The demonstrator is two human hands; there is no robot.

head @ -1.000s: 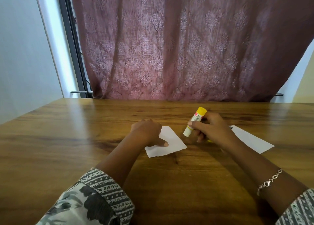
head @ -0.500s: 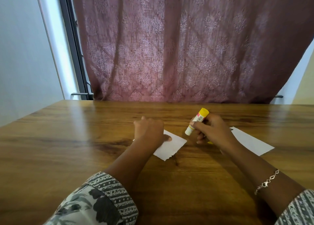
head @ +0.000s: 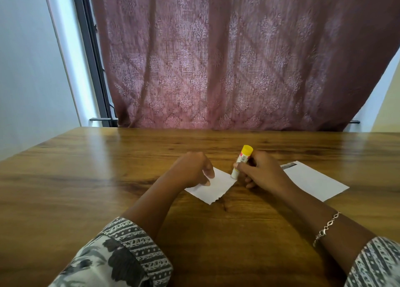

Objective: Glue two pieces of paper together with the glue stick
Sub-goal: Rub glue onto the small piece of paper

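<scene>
Since the earlier frame, the glue stick [head: 241, 162] has tipped more upright and its lower end has come down onto the right corner of the small paper [head: 213, 188]. The right hand [head: 260, 170] is clenched around the stick, yellow end uppermost. The left hand [head: 191, 169] presses loosely curled fingers on the small paper, pinning it flat to the counter [head: 86, 178]. The second paper [head: 313, 181] lies just beyond the right hand, untouched. Step in hand: applying glue. The next move likely calls for strokes across the sheet while the left hand holds it steady.
</scene>
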